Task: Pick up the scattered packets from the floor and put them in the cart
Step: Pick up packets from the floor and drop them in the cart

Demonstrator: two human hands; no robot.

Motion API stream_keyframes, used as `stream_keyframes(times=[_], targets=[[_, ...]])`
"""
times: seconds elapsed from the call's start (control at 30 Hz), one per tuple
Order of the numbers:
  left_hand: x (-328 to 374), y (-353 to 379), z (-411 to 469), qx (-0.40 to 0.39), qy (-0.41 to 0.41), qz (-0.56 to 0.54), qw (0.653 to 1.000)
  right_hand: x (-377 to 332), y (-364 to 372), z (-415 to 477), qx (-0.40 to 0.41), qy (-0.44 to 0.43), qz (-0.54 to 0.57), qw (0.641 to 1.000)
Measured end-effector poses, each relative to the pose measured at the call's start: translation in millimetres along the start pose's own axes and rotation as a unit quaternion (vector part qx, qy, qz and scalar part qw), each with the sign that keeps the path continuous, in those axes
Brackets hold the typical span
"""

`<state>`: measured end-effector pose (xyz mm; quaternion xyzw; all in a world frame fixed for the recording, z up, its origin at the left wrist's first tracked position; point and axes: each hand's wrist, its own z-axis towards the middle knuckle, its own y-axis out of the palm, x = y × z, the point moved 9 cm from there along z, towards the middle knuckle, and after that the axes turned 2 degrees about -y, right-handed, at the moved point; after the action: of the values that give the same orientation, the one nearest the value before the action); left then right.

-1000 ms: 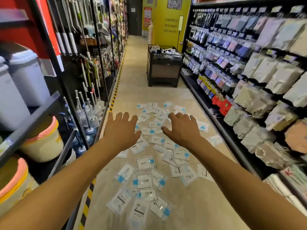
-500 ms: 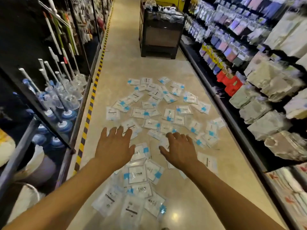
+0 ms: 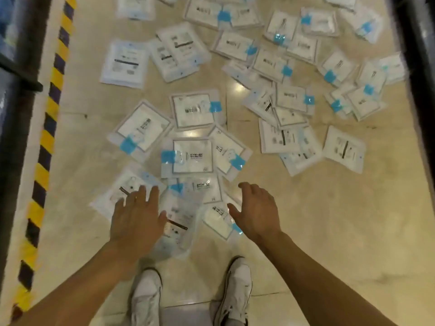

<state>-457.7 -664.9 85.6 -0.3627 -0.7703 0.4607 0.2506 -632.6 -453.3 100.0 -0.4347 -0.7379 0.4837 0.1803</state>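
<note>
Several white packets with blue tabs [image 3: 191,156] lie scattered and overlapping across the beige floor [image 3: 329,220]. My left hand [image 3: 136,217] hovers palm down, fingers straight, over the nearest packets [image 3: 181,217] at the lower left of the pile. My right hand [image 3: 256,210] is spread just to their right, above another packet [image 3: 217,218]. Neither hand holds anything. The cart is out of view.
A yellow-and-black striped line [image 3: 47,142] runs along the dark shelf base [image 3: 14,67] on the left. Another dark shelf edge [image 3: 419,67] borders the right. My two white shoes [image 3: 235,290] stand just behind the closest packets.
The view has tilted steeply down and come closer to the floor. Both hands have dropped toward the nearest packets; the cart and shelves have left the frame.
</note>
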Motion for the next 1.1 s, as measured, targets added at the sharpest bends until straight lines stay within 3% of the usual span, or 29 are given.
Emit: stream_keyframes(times=[0.27, 0.4, 0.47, 0.53, 0.6, 0.8, 0.93, 1.1], targets=[[-36, 253, 54, -0.127, -0.127, -0.131, 0.975, 75, 228, 78, -0.073, 0.079, 0.080, 0.991], [-38, 292, 80, -0.072, -0.154, -0.171, 0.970, 80, 270, 113, -0.001, 0.083, 0.111, 0.990], [-44, 302, 83, -0.066, -0.189, -0.235, 0.951, 84, 276, 119, 0.023, 0.102, 0.099, 0.990], [-45, 313, 77, -0.084, -0.210, -0.294, 0.929, 90, 282, 116, -0.001, 0.139, 0.102, 0.985], [-43, 310, 68, -0.093, -0.191, -0.302, 0.929, 98, 284, 104, -0.046, 0.176, 0.120, 0.976], [-31, 209, 36, -0.128, -0.112, -0.389, 0.905, 109, 219, 35, -0.120, 0.217, 0.245, 0.937], [-30, 68, 10, -0.089, -0.084, -0.424, 0.897, 104, 101, -15, -0.057, 0.226, 0.335, 0.913], [-23, -147, -24, -0.055, -0.085, -0.504, 0.858, 83, -101, -65, 0.041, 0.184, 0.443, 0.876]])
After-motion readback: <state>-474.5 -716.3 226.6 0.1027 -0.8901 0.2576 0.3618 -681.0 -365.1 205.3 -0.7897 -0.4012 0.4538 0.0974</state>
